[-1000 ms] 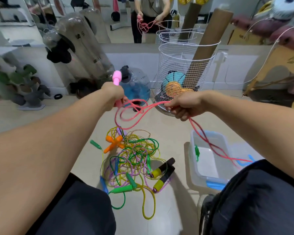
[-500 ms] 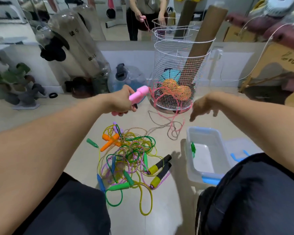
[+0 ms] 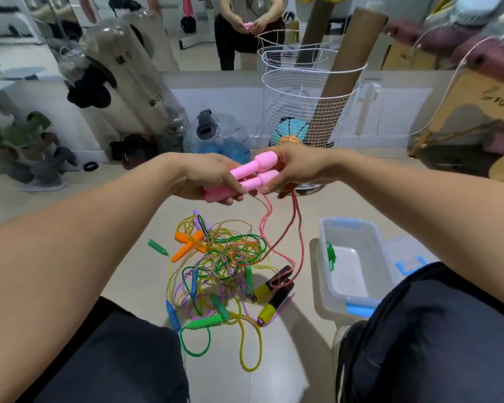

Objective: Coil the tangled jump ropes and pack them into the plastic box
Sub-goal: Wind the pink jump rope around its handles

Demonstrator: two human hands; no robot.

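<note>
— Jump ropes first: where are they?

— Most lie in a tangled pile (image 3: 221, 271) on the floor between my knees, just left of the plastic box (image 3: 352, 266). Green, yellow, purple and blue cords cross each other there, with orange handles (image 3: 188, 245) at the pile's far left and two black-and-yellow handles (image 3: 269, 295) on the side nearest the box.

— And the pink one?

— I hold it up above the pile. My left hand (image 3: 207, 177) has its fingers curled round both pink handles (image 3: 245, 178), which lie side by side. My right hand (image 3: 296, 170) pinches them at their thick ends.

— Its cord?

— The red cord (image 3: 285, 242) hangs from the handles down to the pile's box side.

— The box?

— Open, with something small and green (image 3: 330, 255) at its left wall. Its lid (image 3: 405, 257) lies just right of it.
</note>
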